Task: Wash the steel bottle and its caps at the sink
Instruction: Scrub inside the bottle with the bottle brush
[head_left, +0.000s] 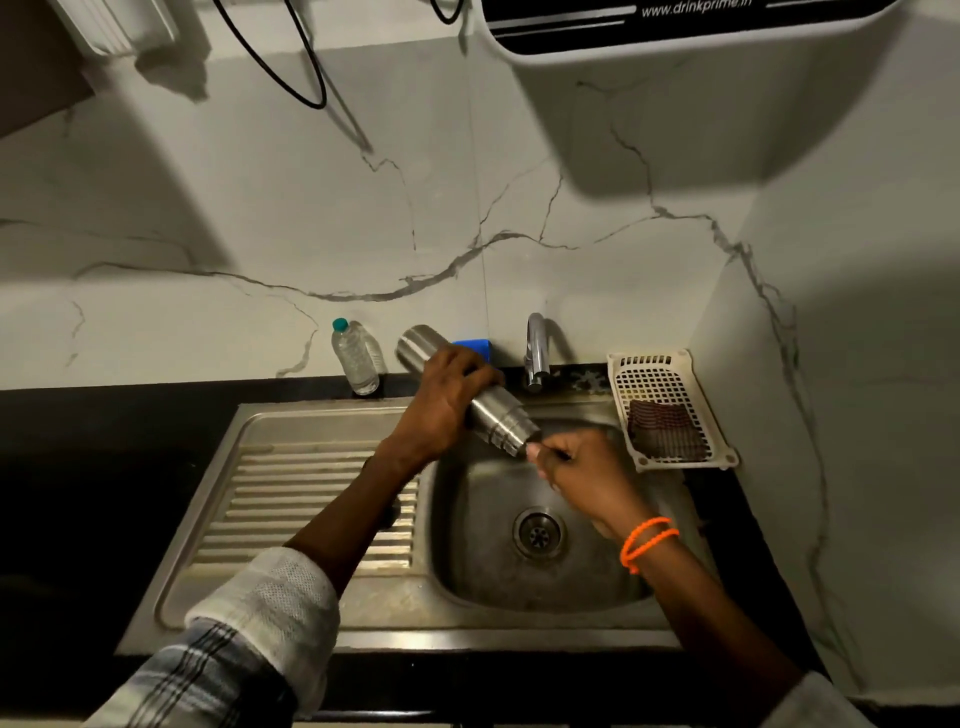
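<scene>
Tilting over the sink (332, 525), the steel bottle (496, 410) sits in the left hand (447, 400) grip.

the plastic bottle (355, 356) stands behind the sink (322, 499) left of the tap (536, 353), with the basket (670, 410) to the tap's right.

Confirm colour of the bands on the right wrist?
Orange: two thin bands around the right wrist, clearest in the head view.
</scene>
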